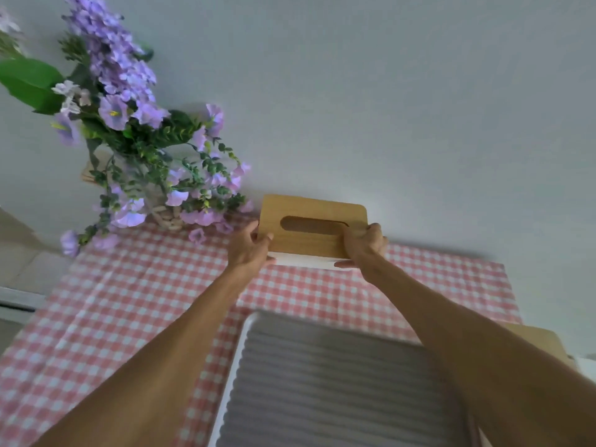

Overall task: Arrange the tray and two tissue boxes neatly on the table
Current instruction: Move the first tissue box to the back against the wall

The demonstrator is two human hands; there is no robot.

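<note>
Wood-lidded and white-bodied, the tissue box (314, 227) is at the bench's (129, 301) far edge against the wall, its oval slot showing nothing inside; left hand (250, 248) and right hand (362, 245) clasp its ends. Nearer, the white-rimmed tray (232, 366) holds a grey ribbed mat. Purple flowers (135, 150) stand left. A second wooden box (545, 341) is mostly hidden behind the right forearm.

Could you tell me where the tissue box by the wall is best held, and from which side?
By its two short ends, one hand from each side, as the left hand and right hand do now: the tissue box is long and flat-sided.
</note>
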